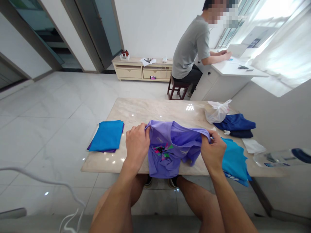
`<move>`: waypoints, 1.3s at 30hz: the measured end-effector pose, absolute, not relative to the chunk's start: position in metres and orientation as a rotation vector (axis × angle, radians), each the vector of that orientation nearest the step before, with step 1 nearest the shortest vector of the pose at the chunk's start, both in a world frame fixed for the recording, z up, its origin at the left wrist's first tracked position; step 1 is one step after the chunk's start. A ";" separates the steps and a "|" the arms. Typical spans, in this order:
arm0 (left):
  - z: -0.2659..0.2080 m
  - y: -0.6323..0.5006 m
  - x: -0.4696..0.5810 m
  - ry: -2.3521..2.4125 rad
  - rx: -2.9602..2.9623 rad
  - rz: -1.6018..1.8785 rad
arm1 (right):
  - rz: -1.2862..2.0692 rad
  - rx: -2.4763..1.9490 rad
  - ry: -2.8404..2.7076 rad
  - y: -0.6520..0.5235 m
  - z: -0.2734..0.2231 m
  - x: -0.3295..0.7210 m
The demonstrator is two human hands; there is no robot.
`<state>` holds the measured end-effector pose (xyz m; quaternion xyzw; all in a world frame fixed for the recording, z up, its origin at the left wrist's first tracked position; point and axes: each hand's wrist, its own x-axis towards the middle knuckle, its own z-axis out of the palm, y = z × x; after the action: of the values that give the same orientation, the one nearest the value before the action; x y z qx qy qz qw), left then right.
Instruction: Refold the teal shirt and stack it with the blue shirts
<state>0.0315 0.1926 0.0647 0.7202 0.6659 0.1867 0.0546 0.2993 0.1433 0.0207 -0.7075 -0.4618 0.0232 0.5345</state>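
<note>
A purple T-shirt (157, 165) with a pink, green and black print is stretched between my two hands above the near edge of the marble-look table (136, 110). My left hand (138, 139) pinches it at its upper left corner. At the upper right, my right hand (212, 145) is closed on the cloth. The shirt sags in the middle, and its lower part hangs in loose folds over the table edge. Left of my left hand lies a folded stack of cloth, blue (107, 134) on top with purple underneath. Beside my right hand is a loose turquoise garment (234, 158).
A white plastic bag (216, 111) and dark blue clothing (236, 123) lie at the back right. A clear water bottle (277, 158) and white paper (254, 145) are near the right wall. Beyond, a person (191, 48) sits on a stool at a white desk (238, 68).
</note>
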 end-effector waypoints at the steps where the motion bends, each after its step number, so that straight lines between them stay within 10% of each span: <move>1: 0.065 0.193 0.029 2.002 2.195 0.588 | 0.066 -1.693 -1.079 0.144 0.021 0.300; 24: 0.054 0.185 0.036 1.621 2.273 0.934 | 0.337 -1.561 -1.240 0.140 0.031 0.277; 39: 0.059 0.156 0.088 1.395 2.464 0.203 | 0.286 -1.451 -1.492 0.118 0.048 0.259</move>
<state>0.0879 0.1564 0.0592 0.8580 0.4859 0.0708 0.1506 0.2585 0.1176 0.0478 -0.5993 -0.6162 0.1182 0.4971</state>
